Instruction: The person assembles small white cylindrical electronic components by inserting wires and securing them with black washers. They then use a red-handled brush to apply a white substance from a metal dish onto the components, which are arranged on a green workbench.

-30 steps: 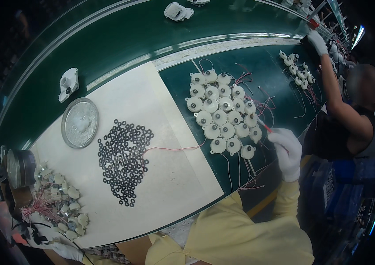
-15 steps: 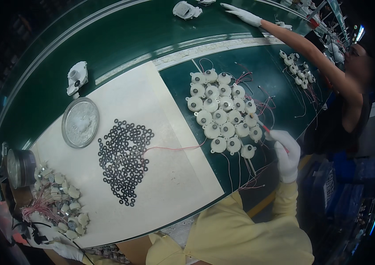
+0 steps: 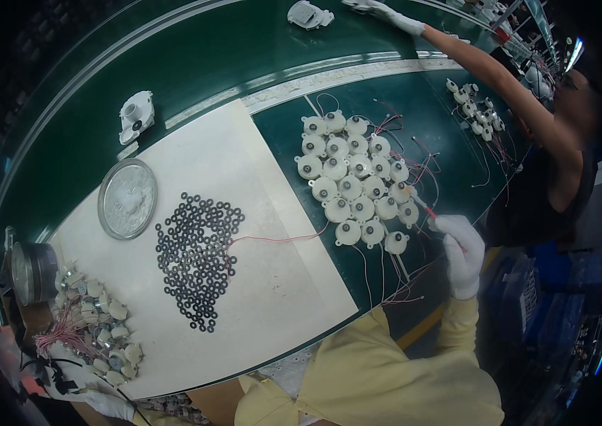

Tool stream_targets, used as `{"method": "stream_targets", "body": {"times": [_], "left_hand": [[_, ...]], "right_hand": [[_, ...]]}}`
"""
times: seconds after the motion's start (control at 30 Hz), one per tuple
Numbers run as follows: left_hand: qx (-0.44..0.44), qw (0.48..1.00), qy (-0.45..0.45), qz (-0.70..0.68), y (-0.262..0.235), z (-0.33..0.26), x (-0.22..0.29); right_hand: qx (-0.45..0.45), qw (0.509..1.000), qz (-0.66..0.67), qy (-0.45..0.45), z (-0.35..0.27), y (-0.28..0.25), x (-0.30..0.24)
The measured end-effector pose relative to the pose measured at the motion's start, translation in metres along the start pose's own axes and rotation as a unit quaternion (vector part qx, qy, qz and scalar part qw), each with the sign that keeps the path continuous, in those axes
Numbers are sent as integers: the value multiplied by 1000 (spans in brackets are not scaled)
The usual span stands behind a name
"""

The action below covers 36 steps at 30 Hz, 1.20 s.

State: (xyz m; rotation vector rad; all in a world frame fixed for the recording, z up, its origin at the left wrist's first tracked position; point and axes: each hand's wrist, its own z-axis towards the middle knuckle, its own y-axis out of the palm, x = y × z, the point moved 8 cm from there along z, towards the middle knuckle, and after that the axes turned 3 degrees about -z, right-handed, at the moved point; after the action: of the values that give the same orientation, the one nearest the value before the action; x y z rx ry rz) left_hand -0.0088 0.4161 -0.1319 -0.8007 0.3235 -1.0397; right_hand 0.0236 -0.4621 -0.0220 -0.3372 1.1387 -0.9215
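My right hand (image 3: 462,255), in a white glove, is closed around a slim red-handled brush (image 3: 430,211). The brush's pale tip meets a round white motor unit at the right side of a cluster of such motor units (image 3: 349,187). Each unit has a dark ring or shaft at its centre, and thin red and white wires trail from several of them. At the lower left edge lies my gloved left hand (image 3: 109,405), beside a heap of loose motor parts with red wires (image 3: 95,323). A black cable crosses this hand, and its fingers are too unclear to read.
Many small black rings (image 3: 198,263) are spread on the white board (image 3: 279,284). Left of them stands a round dish of white paste (image 3: 128,199). White housings (image 3: 136,117) ride the green belt (image 3: 208,57). A co-worker's gloved hand (image 3: 386,14) reaches over it; more motor units (image 3: 477,110) lie nearby.
The white housings on the belt have shifted to the right. The co-worker's hand has moved slightly left. My right hand, with the brush, has moved only a little; my left hand stays put.
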Motion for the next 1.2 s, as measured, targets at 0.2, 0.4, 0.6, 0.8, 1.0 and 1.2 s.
{"method": "stream_targets", "body": {"times": [0.2,0.4,0.6,0.8,1.0,1.2], "left_hand": [[27,999,7,25,-4,-1,2],[-8,999,-45,-13,-8,3,2],[-69,982,10,177,10,2,-11],[7,974,64,219,-5,3,31],[36,984,64,160,-11,1,21],[-6,999,-11,40,-15,3,28]], "right_hand": [[-6,1000,-20,-23,8,8,-4],[-1,1000,-21,-20,1,4,-7],[-17,991,-62,-116,9,5,-32],[-22,987,-86,-137,17,19,-34],[-31,989,-77,-125,17,22,-29],[-33,987,-87,-129,17,22,-28]]}}
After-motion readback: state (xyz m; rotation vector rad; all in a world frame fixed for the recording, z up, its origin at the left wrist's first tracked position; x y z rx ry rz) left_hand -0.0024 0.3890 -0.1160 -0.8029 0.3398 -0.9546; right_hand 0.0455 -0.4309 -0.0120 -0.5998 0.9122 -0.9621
